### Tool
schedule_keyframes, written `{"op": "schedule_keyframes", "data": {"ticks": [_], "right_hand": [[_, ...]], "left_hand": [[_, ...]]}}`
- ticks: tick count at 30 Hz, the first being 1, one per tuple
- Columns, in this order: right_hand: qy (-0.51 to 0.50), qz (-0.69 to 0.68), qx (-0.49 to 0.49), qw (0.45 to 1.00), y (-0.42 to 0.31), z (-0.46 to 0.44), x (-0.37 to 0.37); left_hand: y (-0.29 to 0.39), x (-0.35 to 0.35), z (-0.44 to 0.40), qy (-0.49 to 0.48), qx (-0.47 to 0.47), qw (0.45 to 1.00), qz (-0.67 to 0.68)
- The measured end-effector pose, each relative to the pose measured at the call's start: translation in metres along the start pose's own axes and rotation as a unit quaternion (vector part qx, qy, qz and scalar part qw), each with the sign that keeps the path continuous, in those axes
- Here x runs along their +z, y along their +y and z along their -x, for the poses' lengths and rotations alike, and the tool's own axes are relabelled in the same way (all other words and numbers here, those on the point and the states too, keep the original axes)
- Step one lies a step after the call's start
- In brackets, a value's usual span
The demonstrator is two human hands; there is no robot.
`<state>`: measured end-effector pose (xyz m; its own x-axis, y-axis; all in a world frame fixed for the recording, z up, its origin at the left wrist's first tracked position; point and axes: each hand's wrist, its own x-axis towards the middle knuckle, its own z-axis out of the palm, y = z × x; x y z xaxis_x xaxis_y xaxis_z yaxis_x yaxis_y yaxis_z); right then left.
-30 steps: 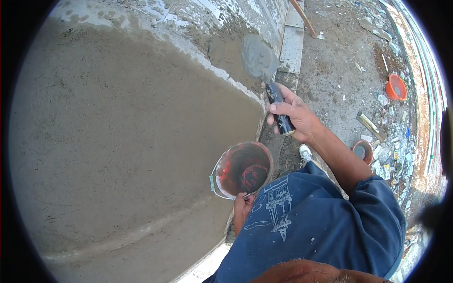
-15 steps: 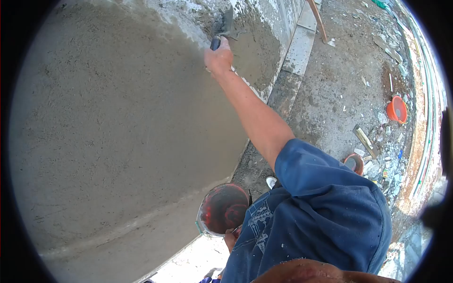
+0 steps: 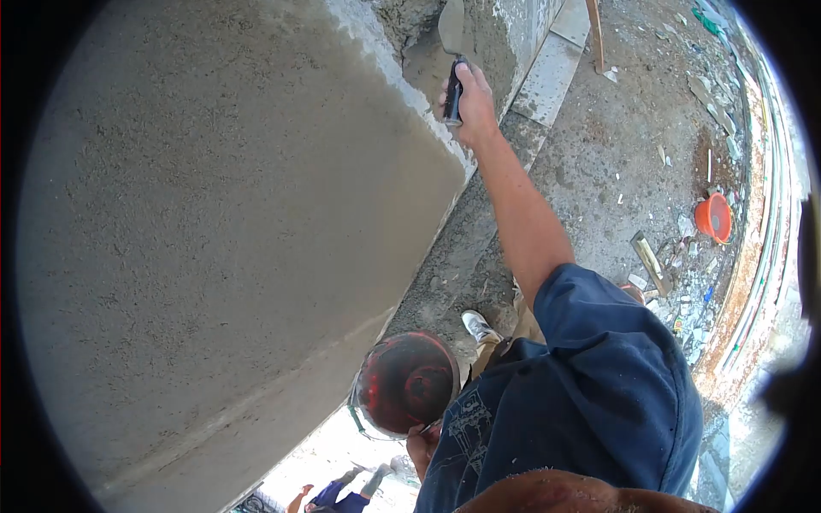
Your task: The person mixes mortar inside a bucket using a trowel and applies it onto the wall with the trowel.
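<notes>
My right hand (image 3: 472,98) is closed around the dark handle of a trowel (image 3: 451,30), whose blade points away from me. The blade is close to a rough, recessed strip beside the corner edge of the wall; whether it touches cannot be told. Smooth grey wet-looking mortar (image 3: 231,197) covers the broad wall face to the left. My left hand (image 3: 423,445), low and beside my shirt, grips the rim of a bucket (image 3: 406,385) with a dark, red-streaked inside. Part of that hand's fingers is hidden.
An orange basin (image 3: 713,218) and a wooden piece (image 3: 650,261) lie among rubble on the right. A wooden post (image 3: 596,34) stands near flat slabs (image 3: 547,85) along the wall foot. Another person (image 3: 342,494) is partly visible at the bottom.
My right hand has moved right with the trowel, now over the wall's corner strip, and the blade has turned. My view has shifted, showing more of my shoe and another person below.
</notes>
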<state>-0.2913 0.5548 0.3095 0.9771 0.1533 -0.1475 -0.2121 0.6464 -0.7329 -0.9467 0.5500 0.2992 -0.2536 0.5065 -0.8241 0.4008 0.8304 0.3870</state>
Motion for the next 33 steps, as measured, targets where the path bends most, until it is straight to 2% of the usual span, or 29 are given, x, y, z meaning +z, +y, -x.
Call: {"op": "schedule_keyframes", "data": {"ticks": [4,6,8,10,13,15,17,20,21,23,26,29,32,33], "right_hand": [[-0.066,-0.117,0.067,0.989,0.01,-0.009,0.023],[-0.034,-0.06,0.04,0.997,0.034,0.015,0.048],[-0.027,-0.024,0.064,0.997,0.057,0.066,0.064],[-0.039,0.012,0.095,0.995,0.067,0.111,0.064],[-0.06,0.055,0.109,0.991,0.081,0.151,0.039],[-0.055,0.042,0.123,0.99,0.08,0.149,0.024],[-0.035,0.002,0.15,0.988,0.071,0.131,0.012],[0.019,-0.013,0.125,0.992,0.046,0.089,0.023],[0.008,-0.003,0.115,0.993,0.04,0.08,0.029],[-0.018,0.017,0.096,0.995,0.034,0.069,0.041],[-0.038,0.07,0.077,0.994,0.063,0.114,0.063],[-0.084,0.131,0.114,0.981,0.067,0.147,0.031],[-0.083,0.159,0.112,0.977,0.058,0.142,0.006],[-0.049,0.109,0.118,0.986,0.058,0.132,0.006]], "left_hand": [[0.003,0.001,0.018,-0.001,0.025,0.991,-0.128],[0.001,0.003,0.009,0.025,0.041,0.986,-0.161],[-0.011,-0.005,-0.019,0.068,0.022,0.987,-0.144],[0.016,0.009,0.007,0.038,0.011,0.986,-0.161],[0.017,0.01,0.001,0.004,0.055,0.989,-0.135],[0.011,0.0,-0.028,-0.023,0.036,0.997,-0.07],[0.004,-0.013,-0.059,-0.057,-0.057,0.997,0.023],[-0.01,-0.027,-0.092,-0.024,0.008,0.999,-0.021],[-0.013,-0.028,-0.096,-0.026,0.002,1.0,-0.005],[-0.014,-0.019,-0.085,-0.029,-0.01,0.999,0.032],[0.014,0.006,-0.032,-0.072,-0.077,0.994,0.042],[0.03,0.028,-0.01,-0.005,-0.051,0.999,-0.004],[0.034,0.026,-0.014,-0.027,-0.052,0.998,-0.028],[0.034,0.025,-0.017,-0.03,-0.046,0.998,-0.034]]}}
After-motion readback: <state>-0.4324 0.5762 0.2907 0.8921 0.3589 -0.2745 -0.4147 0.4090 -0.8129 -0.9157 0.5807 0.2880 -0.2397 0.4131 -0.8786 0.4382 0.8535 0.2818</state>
